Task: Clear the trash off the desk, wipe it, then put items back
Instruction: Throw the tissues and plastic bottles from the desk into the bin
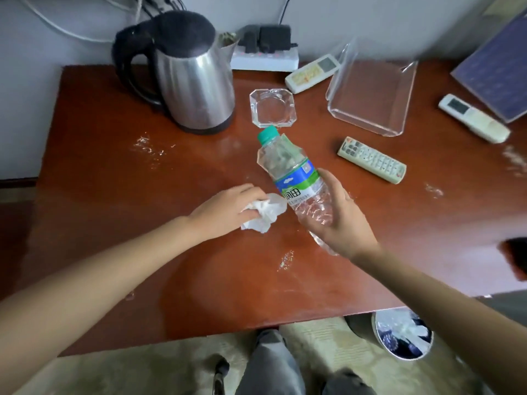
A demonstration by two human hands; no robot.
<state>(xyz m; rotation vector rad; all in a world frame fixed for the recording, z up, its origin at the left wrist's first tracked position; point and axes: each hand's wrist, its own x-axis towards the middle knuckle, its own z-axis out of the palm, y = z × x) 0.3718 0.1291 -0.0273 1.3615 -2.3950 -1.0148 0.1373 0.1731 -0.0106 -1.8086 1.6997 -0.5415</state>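
Head view: near the middle of the reddish tabletop [142, 195], the left hand [228, 209] pinches a crumpled white tissue [265, 212] in its grip. Just right, the right hand [342, 220] has its grip curled round a tilted clear bottle [293, 172], whose green cap points toward the far glass ashtray [272, 108].

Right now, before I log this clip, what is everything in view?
desk: one, reddish brown, centre
kettle: one, steel with black lid and handle, back left
power strip: one, white, black plugs, against the wall
ashtray: one, clear glass, right of the kettle
tray: one, clear plastic, back right
remote controls: three, whitish, by the power strip, centre right, far right
folder: one, dark blue, back right corner
specks: several patches, white, scattered on the desk
bin: one, white rim, floor at front right
bottle: one, clear, green cap, centre
tissue: one, white, crumpled, centre left
left hand: grips the tissue
right hand: holds the bottle
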